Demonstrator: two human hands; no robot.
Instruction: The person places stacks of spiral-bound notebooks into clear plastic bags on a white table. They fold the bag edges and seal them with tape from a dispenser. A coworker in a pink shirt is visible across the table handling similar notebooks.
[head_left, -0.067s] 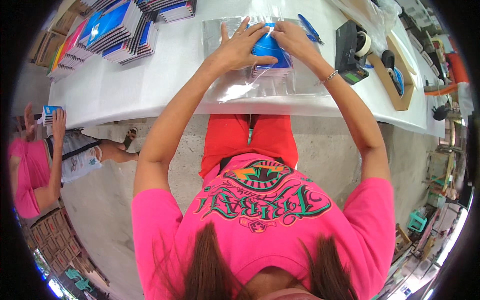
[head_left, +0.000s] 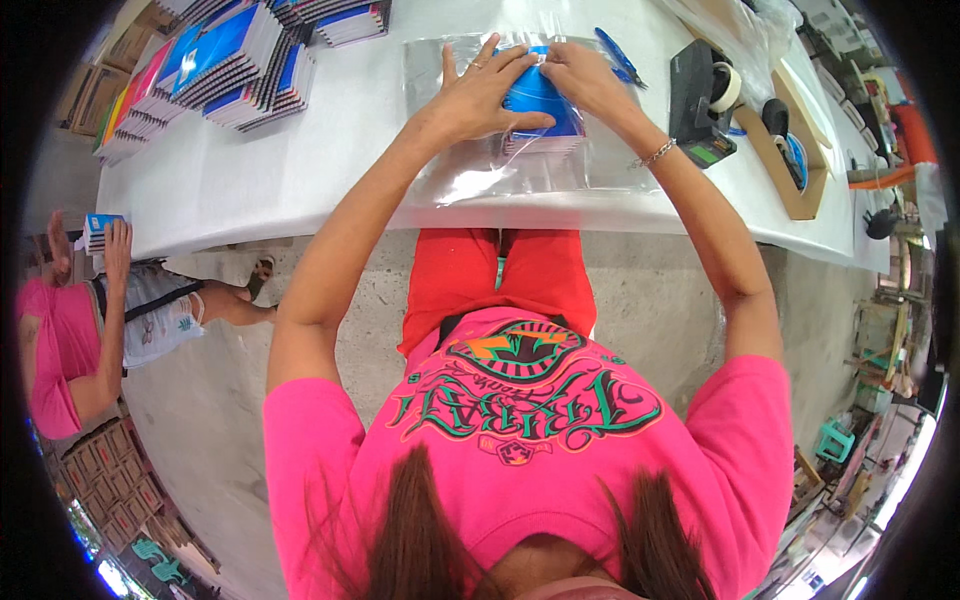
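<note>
A stack of blue-covered notebooks [head_left: 540,98] lies on the table in front of me, over a sheet of clear plastic film [head_left: 450,182]. My left hand [head_left: 478,98] rests on the left part of the stack, fingers spread and thumb stretched across the cover. At the upper right of the stack is my right hand [head_left: 585,80], its fingers bent and pressed together near the notebooks' far end. A small whitish bit shows by those fingertips; what they pinch is too small to make out.
Right of the film lie a blue pen-like tool [head_left: 621,57], a black tape dispenser [head_left: 695,95] and an open cardboard box [head_left: 800,185]. Piled spiral notebooks [head_left: 225,60] stand at the table's far left. Beyond its left edge, a co-worker [head_left: 70,340] handles a small notebook stack [head_left: 98,230].
</note>
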